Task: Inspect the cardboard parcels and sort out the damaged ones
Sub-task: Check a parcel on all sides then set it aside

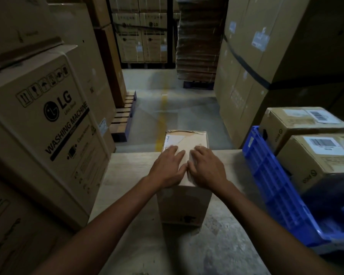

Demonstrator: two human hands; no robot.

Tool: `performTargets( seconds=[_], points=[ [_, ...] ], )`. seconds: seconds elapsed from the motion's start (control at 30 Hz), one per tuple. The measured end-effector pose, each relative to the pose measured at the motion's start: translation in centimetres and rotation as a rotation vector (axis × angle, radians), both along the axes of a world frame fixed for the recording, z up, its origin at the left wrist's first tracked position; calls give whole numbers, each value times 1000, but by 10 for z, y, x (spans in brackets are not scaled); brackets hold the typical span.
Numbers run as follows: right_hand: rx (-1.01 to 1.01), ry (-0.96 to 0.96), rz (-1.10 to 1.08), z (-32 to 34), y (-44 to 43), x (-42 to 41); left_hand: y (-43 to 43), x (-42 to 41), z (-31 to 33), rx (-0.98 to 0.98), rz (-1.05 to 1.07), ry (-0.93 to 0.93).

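A tall brown cardboard parcel (189,139) stands upright on a pale worktable (131,171) in front of me. Its far top edge looks torn and crumpled, with peeling tape and a label. My left hand (168,167) lies flat on the near half of the parcel's top, fingers spread and straight. My right hand (206,165) rests beside it on the same top, fingers straight, thumbs almost touching. Two more parcels with barcode labels, one nearer (324,157) and one farther (302,124), sit in a blue plastic crate (270,181) at the right.
Large washing-machine cartons (48,124) crowd the left side of the table. Tall cartons (266,56) stand at the right. Ahead, a concrete aisle with a yellow line (162,108) runs to stacked flat cardboard (197,46) on a pallet and a wooden pallet (123,116).
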State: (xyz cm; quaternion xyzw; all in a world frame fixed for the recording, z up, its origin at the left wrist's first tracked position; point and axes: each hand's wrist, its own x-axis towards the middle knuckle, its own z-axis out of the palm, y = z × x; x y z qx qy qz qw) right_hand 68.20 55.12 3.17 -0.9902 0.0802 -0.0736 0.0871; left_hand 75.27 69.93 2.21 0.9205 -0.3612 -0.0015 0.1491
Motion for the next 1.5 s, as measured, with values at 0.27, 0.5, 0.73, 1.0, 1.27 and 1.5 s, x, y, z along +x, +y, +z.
performTargets(
  seconds=[0.27,0.5,0.73,1.0,1.27,1.5],
  points=[
    [-99,-58,-31,5,-3,16,-13,19,10,-40,-53,-108],
    [-35,-83,-22,-7,-9,28,-19,35,7,1,-8,-105],
    [144,-54,-114,-10,-9,34,-23,47,-3,-16,102,2],
    [1036,-31,-476,-26,-25,28,-18,62,-15,-690,645,812],
    [1197,-189,-424,-3,-11,1,2,32,4,-1058,411,1079],
    [1509,-382,-541,-7,-10,-8,34,22,-2,-1402,542,1125]
  ],
)
